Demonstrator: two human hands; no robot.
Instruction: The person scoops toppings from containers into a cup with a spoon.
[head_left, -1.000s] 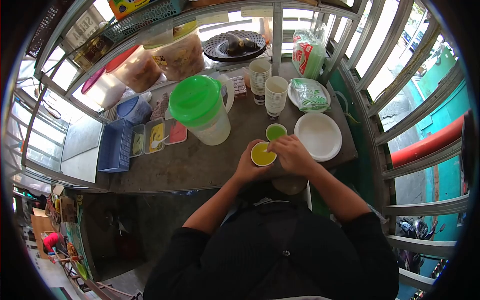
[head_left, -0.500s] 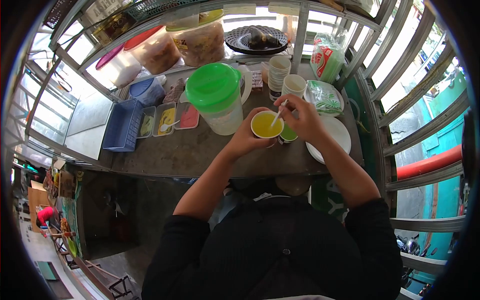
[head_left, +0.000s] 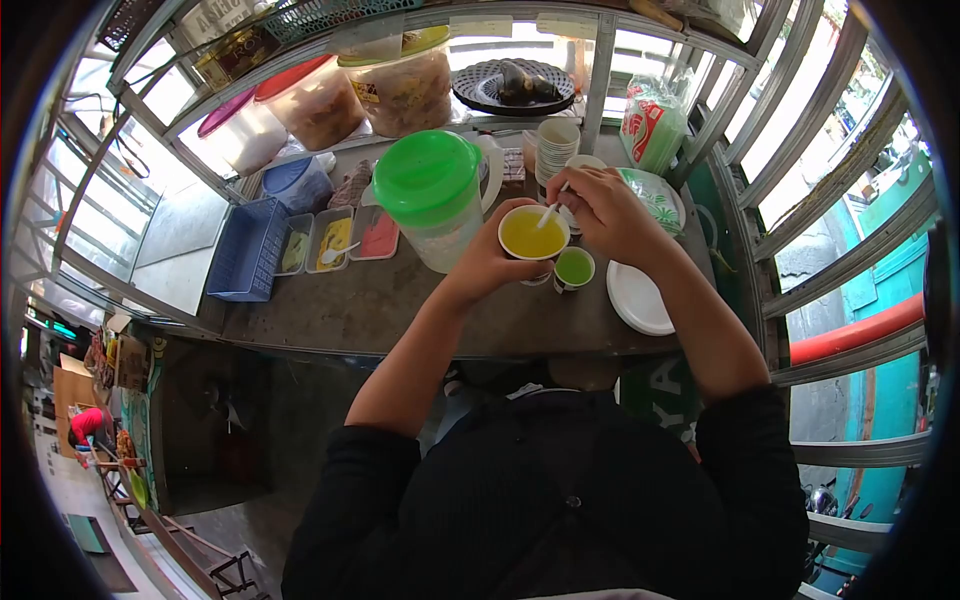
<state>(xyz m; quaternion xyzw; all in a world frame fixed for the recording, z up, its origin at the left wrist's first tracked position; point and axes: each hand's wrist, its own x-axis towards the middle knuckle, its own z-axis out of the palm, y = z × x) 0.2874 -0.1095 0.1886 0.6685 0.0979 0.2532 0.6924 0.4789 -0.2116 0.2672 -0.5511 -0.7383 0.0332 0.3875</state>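
Observation:
In my left hand (head_left: 490, 255) is a paper cup (head_left: 533, 250) of yellow liquid, my fingers wrapped round its side. My right hand (head_left: 605, 215) pinches the handle of a white plastic spoon (head_left: 546, 215), whose other end dips into that liquid. Just right of the held cup, a smaller-looking cup of green liquid (head_left: 574, 267) stands on the counter. Part of another cup (head_left: 537, 280) shows beneath the held one, mostly hidden. A clear pitcher with a green lid (head_left: 428, 185) stands to the left of my hands.
Stacked paper cups (head_left: 557, 150) and white plates (head_left: 640, 300) flank my right hand. Trays of coloured contents (head_left: 375, 235) and a blue basket (head_left: 243, 250) sit left on the counter (head_left: 400, 315). Lidded tubs (head_left: 310, 105) line the shelf; metal bars (head_left: 840, 150) close the right side.
The spoon has shifted slightly left and up in the cup, with my right hand turning over it. The held cup has moved slightly left, showing more of the green drink.

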